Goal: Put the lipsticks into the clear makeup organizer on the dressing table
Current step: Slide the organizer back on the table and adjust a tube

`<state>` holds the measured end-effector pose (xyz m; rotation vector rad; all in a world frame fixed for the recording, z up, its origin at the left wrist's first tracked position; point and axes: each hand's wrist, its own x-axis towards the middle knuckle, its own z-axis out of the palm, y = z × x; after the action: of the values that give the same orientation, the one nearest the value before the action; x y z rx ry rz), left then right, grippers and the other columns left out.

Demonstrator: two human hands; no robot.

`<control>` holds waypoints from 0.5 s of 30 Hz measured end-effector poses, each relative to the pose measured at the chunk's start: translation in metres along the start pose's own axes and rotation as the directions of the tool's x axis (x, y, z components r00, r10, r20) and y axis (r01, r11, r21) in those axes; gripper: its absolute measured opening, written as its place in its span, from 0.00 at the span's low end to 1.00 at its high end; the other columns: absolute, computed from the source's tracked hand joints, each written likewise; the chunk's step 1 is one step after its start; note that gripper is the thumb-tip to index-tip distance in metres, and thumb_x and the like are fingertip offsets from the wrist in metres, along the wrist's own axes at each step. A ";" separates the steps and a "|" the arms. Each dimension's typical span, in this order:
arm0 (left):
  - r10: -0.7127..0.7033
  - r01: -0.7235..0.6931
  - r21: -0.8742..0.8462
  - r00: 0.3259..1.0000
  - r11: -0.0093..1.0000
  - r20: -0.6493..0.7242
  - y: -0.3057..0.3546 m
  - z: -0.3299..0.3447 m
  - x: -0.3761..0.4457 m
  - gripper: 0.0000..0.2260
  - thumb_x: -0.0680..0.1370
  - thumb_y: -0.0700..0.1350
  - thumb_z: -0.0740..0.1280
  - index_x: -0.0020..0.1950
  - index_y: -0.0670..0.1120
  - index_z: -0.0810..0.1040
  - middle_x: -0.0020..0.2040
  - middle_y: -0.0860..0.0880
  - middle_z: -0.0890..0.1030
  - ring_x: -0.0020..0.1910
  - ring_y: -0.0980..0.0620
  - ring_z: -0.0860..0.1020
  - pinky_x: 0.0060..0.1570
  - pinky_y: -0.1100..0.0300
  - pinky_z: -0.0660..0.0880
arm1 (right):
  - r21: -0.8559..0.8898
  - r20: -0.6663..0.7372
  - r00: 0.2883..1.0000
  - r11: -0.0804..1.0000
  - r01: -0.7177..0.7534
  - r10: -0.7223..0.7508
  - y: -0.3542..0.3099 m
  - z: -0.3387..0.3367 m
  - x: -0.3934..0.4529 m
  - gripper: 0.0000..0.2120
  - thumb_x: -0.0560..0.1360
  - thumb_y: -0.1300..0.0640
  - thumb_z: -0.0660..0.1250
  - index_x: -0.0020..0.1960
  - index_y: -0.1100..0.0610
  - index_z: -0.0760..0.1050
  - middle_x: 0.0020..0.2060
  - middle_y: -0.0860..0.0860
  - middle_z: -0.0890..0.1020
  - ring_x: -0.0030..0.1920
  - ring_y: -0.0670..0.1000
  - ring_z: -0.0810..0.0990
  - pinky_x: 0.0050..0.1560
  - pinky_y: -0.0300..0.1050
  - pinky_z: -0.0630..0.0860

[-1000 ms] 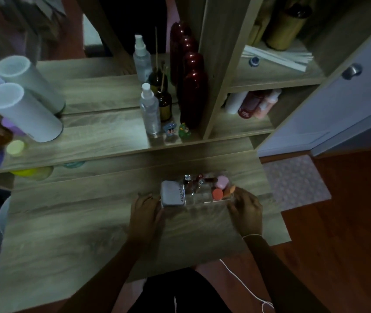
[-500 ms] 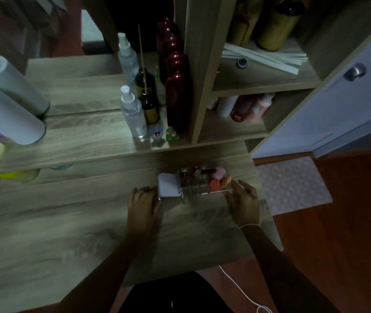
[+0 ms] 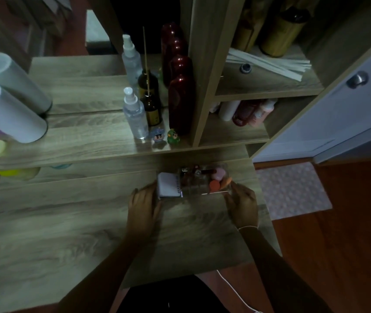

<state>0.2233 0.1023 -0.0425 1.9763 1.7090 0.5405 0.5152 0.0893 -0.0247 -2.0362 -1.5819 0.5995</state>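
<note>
The left hand [image 3: 142, 205] lay flat on the wooden worktop [image 3: 67, 222], fingers spread wide and holding nothing, fingertips touching the left end of the clear makeup organizer [image 3: 194, 181]. Just beyond those fingertips sat a white compact [image 3: 168, 185] in the organizer's left compartment. Between the two hands, dark lipsticks [image 3: 202, 171] lay in the middle section — exact count not discernible. Pink and orange sponges [image 3: 217, 180] filled the right end. The right hand [image 3: 242, 205] was loosely spread at that end, fingertips against the organizer's corner, clasping nothing.
</note>
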 end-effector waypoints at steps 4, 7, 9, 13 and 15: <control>0.018 -0.020 0.045 0.999 0.999 0.052 0.002 0.006 -0.016 0.25 0.78 0.53 0.57 0.73 0.44 0.60 0.71 0.41 0.69 0.69 0.45 0.66 0.70 0.42 0.57 | -0.034 -0.042 0.997 0.998 0.062 -0.063 -0.005 0.001 -0.008 0.13 0.76 0.53 0.65 0.59 0.57 0.75 0.53 0.55 0.81 0.55 0.51 0.78 0.59 0.50 0.74; 0.048 -0.073 0.157 0.986 0.985 0.159 0.000 0.011 -0.030 0.27 0.79 0.55 0.53 0.73 0.41 0.60 0.73 0.40 0.65 0.71 0.43 0.64 0.71 0.39 0.54 | -0.020 -0.058 0.998 1.000 0.024 -0.025 -0.007 0.003 -0.015 0.14 0.78 0.51 0.62 0.62 0.55 0.72 0.55 0.54 0.80 0.57 0.51 0.77 0.58 0.49 0.74; 0.054 -0.102 0.215 0.974 0.971 0.220 -0.001 0.013 -0.037 0.28 0.79 0.57 0.51 0.75 0.42 0.57 0.75 0.41 0.61 0.74 0.44 0.58 0.72 0.40 0.50 | 0.002 -0.114 0.994 1.000 0.003 -0.003 -0.011 0.003 -0.018 0.13 0.78 0.54 0.63 0.60 0.59 0.73 0.54 0.58 0.80 0.55 0.55 0.79 0.59 0.54 0.75; 0.068 -0.146 0.267 0.957 0.953 0.282 -0.001 0.010 -0.041 0.29 0.80 0.60 0.47 0.76 0.43 0.54 0.76 0.42 0.55 0.75 0.46 0.50 0.71 0.44 0.42 | -0.044 -0.319 0.939 0.992 0.121 -0.129 -0.030 -0.005 -0.014 0.13 0.75 0.58 0.61 0.54 0.66 0.77 0.49 0.63 0.82 0.52 0.60 0.81 0.58 0.54 0.73; 0.072 -0.160 0.278 0.950 0.947 0.302 0.002 0.007 -0.040 0.30 0.80 0.60 0.44 0.75 0.42 0.58 0.75 0.42 0.57 0.74 0.44 0.54 0.71 0.43 0.44 | -0.110 -0.332 0.905 0.963 0.244 -0.267 -0.045 -0.009 -0.013 0.14 0.75 0.56 0.61 0.56 0.62 0.76 0.51 0.60 0.82 0.54 0.54 0.78 0.60 0.47 0.70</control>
<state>0.2230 0.0617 -0.0471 2.2485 1.5673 0.0198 0.4842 0.0851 0.0108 -1.8132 -1.6303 0.0851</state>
